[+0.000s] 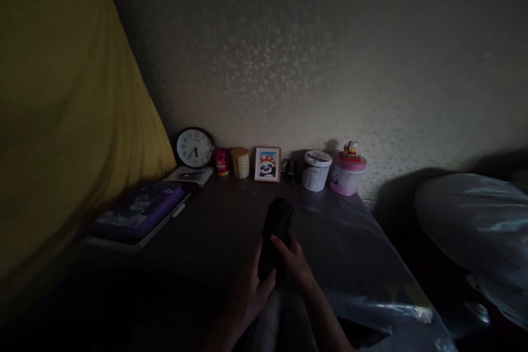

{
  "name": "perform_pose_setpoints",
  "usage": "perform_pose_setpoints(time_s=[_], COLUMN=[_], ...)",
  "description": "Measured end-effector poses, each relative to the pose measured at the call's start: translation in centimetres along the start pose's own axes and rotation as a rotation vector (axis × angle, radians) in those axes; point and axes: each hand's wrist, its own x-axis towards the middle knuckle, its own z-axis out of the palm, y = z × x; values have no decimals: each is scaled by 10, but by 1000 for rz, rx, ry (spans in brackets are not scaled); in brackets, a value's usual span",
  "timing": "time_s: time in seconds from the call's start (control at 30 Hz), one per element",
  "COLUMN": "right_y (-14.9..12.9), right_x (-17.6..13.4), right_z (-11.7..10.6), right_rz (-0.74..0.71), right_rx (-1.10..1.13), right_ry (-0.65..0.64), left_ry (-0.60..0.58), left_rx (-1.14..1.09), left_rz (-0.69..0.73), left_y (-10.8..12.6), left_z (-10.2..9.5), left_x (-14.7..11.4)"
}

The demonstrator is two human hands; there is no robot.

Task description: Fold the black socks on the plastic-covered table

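Note:
Both hands hold a dark, roughly cylindrical black bundle (pixel 279 219) that looks like a folded umbrella, though the dim light hides its details. It is tilted, with its far end pointing toward the wall, above the near part of the table. My left hand (pixel 256 286) wraps around its lower left side, thumb across the near end. From the right, my right hand (pixel 293 259) grips its middle, with a finger or thumb laid over the top. The bundle's near end is in shadow between the hands.
Along the wall on the dark table (pixel 342 242) stand a clock (pixel 195 147), a red can (pixel 221 162), a yellow canister (pixel 240 163), a framed panda picture (pixel 268 164) and two tubs (pixel 315 171). A purple case (pixel 140 209) lies left, near a yellow curtain (pixel 74 110). Plastic-covered bulk (pixel 474 225) is right.

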Motion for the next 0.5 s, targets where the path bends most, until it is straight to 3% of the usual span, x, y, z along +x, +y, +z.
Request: perform_pose_setpoints(time_s=[0.13, 0.33, 0.5], right_y=[1, 3, 3], right_x=[-1, -5, -7], right_z=[-3, -12, -22], right_rz=[43, 157, 140], right_rx=[2, 5, 175], right_ry=[3, 13, -149], left_ry=[-13, -29, -43], left_rx=[56, -84, -363], left_rz=[-4, -72, -217], left_y=[1, 10, 21], left_z=[-3, -18, -32], left_x=[0, 0, 3])
